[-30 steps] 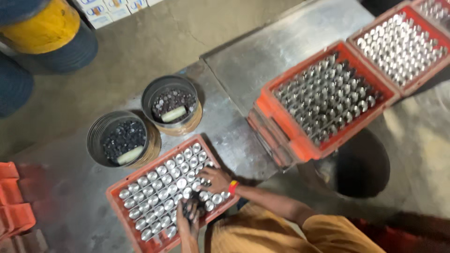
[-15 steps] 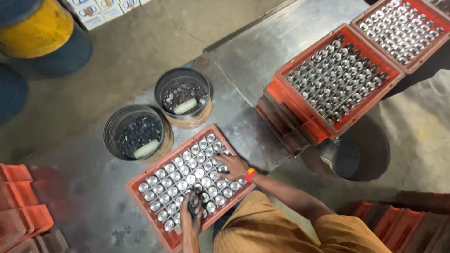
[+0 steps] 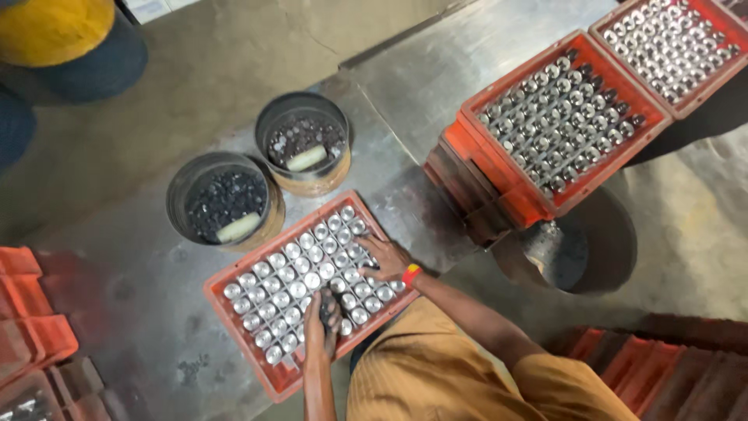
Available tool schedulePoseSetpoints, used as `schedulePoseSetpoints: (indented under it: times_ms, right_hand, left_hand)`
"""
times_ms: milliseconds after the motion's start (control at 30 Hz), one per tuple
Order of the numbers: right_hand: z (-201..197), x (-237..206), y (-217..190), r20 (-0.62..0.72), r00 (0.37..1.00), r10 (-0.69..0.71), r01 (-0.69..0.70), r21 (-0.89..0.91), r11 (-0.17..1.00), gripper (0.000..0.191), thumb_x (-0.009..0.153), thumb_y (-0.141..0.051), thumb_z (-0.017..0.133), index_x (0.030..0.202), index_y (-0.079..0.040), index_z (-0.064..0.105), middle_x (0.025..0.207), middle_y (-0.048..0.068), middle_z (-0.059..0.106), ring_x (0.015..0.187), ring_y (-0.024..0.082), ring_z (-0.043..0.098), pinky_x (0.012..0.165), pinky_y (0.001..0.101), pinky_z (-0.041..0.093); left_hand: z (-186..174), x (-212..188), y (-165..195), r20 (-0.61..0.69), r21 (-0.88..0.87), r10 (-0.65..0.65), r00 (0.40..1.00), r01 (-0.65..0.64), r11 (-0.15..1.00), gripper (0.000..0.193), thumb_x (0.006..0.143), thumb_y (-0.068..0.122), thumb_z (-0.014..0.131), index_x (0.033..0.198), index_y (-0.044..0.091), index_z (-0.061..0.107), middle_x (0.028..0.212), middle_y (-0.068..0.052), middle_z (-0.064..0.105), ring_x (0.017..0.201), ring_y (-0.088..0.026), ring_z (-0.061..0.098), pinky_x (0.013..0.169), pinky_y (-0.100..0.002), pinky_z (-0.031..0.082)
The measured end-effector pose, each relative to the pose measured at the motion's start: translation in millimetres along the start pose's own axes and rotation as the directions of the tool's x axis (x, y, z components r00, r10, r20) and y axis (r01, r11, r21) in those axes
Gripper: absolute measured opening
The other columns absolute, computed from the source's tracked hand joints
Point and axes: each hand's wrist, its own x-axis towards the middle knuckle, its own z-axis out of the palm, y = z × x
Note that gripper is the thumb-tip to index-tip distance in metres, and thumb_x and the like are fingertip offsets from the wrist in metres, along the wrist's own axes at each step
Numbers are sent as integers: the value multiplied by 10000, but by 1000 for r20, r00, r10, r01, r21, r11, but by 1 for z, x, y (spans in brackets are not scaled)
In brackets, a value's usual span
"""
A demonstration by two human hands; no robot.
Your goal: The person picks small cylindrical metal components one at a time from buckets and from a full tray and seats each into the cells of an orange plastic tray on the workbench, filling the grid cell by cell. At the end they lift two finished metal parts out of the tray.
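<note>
A red crate (image 3: 234, 277) full of silver-capped bottles lies on the metal floor in front of me. My left hand (image 3: 321, 321) is closed around a small dark object over the crate's near rows. With its fingers spread, my right hand (image 3: 384, 256) rests on the bottle caps at the crate's right edge. It wears a red and yellow wristband (image 3: 411, 274). Just beyond the crate stand two round metal tins, the left tin (image 3: 222, 199) and the right tin (image 3: 304, 144). Each holds dark small pieces and a pale block.
Stacked red crates (image 3: 561, 117) of capped bottles stand at the upper right, with another (image 3: 674, 47) behind. Empty red crates sit at the left edge (image 3: 31, 327) and lower right (image 3: 670, 366). A yellow and blue drum (image 3: 62, 39) is at the top left.
The view has swung, so the crate and tins sit further right in the frame. My left hand stays over the near rows and my right hand has moved a little along the caps.
</note>
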Motion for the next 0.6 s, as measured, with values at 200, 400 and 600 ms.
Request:
schedulePoseSetpoints:
  times_ms: [200,400,600]
  right_hand:
    - [1,-4,0,24,996,85,-87,144,986,814,855,-554,709,1500,-127,457,1374,230,609,1090,417,673,950,494,537]
    - [2,-3,1,9,996,84,-84,203,976,806,851,-544,711,1503,-137,470,1307,196,648,1010,389,690,909,476,553]
    - [4,-2,7,-41,999,16,-8,182,983,770,876,-530,715,1487,-125,478,1360,199,628,1039,405,687,904,478,555]
  left_hand:
    - [10,0,-1,2,2,-18,1000,18,1000,261,1062,316,528,1045,63,589,722,14,489,518,-73,400,422,-221,295]
    - [17,1,-4,27,-13,44,999,-43,999,265,1049,322,525,1028,65,588,723,12,498,513,-73,409,409,-221,290]
    - [16,11,-7,35,-87,33,999,-30,996,260,1053,325,519,1003,77,582,719,10,503,498,-78,407,398,-219,280]
